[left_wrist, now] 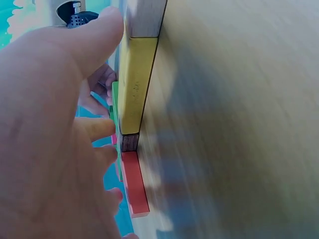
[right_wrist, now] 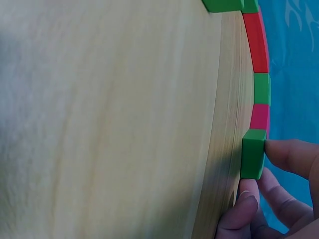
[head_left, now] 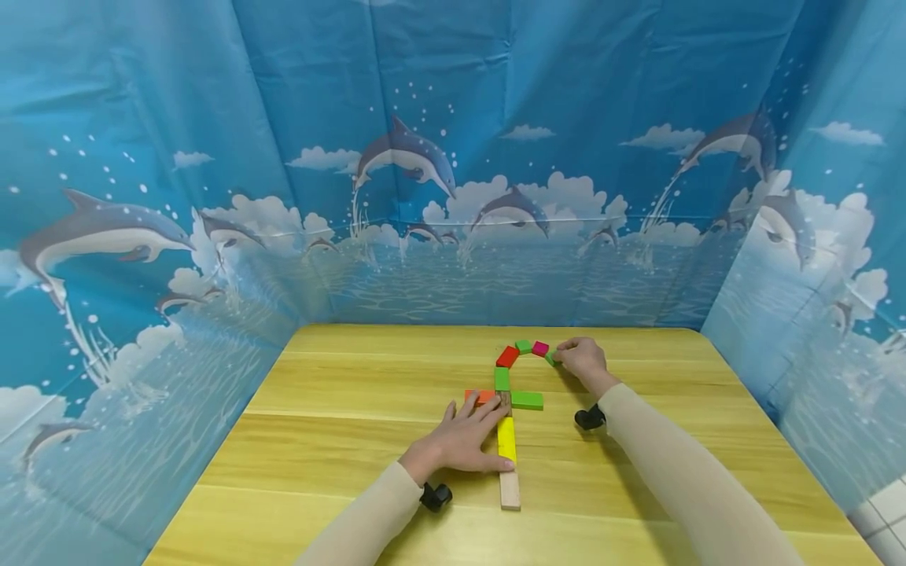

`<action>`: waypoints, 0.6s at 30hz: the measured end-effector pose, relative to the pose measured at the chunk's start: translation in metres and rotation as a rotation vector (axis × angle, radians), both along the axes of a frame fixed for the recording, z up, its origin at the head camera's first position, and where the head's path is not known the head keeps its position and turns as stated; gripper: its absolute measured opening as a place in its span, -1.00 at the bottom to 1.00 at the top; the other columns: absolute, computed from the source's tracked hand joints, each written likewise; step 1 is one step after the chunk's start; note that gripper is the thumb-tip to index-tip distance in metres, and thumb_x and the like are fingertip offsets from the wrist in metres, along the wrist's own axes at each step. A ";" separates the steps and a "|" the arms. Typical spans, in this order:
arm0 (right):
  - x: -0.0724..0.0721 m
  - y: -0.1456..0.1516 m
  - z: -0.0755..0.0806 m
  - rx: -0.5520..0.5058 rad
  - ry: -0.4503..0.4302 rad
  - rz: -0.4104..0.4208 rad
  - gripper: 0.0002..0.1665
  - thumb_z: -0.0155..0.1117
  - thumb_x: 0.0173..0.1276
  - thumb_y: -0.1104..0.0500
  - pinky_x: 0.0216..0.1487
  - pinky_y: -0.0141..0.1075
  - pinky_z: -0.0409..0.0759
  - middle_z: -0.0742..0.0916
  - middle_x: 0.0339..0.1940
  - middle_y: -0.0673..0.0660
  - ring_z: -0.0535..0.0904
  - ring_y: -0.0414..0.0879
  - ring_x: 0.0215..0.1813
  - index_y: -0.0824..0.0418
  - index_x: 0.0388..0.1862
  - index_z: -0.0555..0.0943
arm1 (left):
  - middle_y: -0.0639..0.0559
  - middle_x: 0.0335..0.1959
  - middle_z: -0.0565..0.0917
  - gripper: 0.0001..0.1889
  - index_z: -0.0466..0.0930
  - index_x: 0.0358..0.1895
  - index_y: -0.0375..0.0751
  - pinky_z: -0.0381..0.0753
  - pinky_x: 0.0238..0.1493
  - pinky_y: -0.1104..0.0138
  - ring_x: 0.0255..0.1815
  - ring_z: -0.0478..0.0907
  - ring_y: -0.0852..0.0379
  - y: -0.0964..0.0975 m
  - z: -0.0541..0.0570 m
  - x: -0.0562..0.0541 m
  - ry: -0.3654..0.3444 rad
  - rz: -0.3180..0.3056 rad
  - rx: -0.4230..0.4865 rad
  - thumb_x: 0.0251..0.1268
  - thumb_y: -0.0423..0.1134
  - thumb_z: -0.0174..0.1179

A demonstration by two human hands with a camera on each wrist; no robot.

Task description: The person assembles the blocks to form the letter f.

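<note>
My right hand (head_left: 582,358) pinches a small green block (right_wrist: 253,154) at the free end of a curved row on the table. That block sits right beside a pink block (head_left: 540,348). From there the row runs through a green block (head_left: 523,346), a red block (head_left: 507,357) and another green block (head_left: 502,379). My left hand (head_left: 467,439) lies spread, fingers extended, along the straight stem. Its fingertips are over the red-orange block (left_wrist: 134,184) and the dark brown block (head_left: 505,402); its thumb is by the joint of the yellow block (head_left: 506,440) and pale wooden block (head_left: 510,494).
A longer green block (head_left: 527,401) juts right from the stem, opposite the red-orange one. The wooden table (head_left: 318,440) ends at the back against a blue dolphin-print curtain (head_left: 453,275). Black wrist devices, such as the left one (head_left: 436,497), hang beneath both wrists.
</note>
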State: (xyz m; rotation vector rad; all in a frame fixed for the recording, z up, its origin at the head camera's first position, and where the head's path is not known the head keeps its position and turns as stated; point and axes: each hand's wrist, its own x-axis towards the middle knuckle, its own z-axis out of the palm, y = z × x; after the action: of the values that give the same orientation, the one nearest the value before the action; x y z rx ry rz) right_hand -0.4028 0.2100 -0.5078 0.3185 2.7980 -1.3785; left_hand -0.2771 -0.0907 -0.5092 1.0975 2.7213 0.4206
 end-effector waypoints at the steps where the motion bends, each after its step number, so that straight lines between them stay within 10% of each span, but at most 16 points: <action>1: 0.001 0.000 0.000 -0.002 -0.001 -0.004 -0.64 0.31 0.44 0.09 -0.07 -0.02 0.56 0.58 0.22 0.32 0.54 0.18 0.05 0.25 0.11 0.65 | 0.06 0.67 -0.15 0.01 -0.11 0.67 0.13 -0.19 0.44 -0.33 0.63 -0.28 -0.23 0.000 -0.001 0.000 -0.004 -0.001 -0.002 0.28 0.50 0.02; 11: 0.009 0.006 0.007 -0.007 -0.018 0.001 -0.60 0.27 0.47 0.07 -0.19 -0.08 0.56 0.60 0.16 0.33 0.56 0.13 -0.11 0.28 0.16 0.61 | 0.03 0.66 -0.09 -0.05 -0.03 0.65 0.09 -0.16 0.44 -0.34 0.63 -0.24 -0.22 0.000 -0.001 -0.001 -0.003 0.012 0.041 0.33 0.46 0.03; 18: 0.022 0.007 0.028 0.088 0.061 0.152 -0.43 0.20 0.52 0.02 -0.15 -0.04 0.58 0.62 0.18 0.36 0.59 0.17 0.00 0.26 0.39 0.49 | -0.02 0.66 -0.05 -0.15 0.02 0.64 0.11 -0.14 0.44 -0.33 0.63 -0.23 -0.25 -0.019 0.016 0.001 0.067 0.139 0.132 0.41 0.31 0.11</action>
State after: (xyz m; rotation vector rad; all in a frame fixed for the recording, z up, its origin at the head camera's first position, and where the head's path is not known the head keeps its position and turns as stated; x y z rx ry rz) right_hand -0.3804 0.2166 -0.4799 0.0626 2.8674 -1.2572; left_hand -0.2761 -0.1095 -0.4931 0.9725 2.8758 0.6025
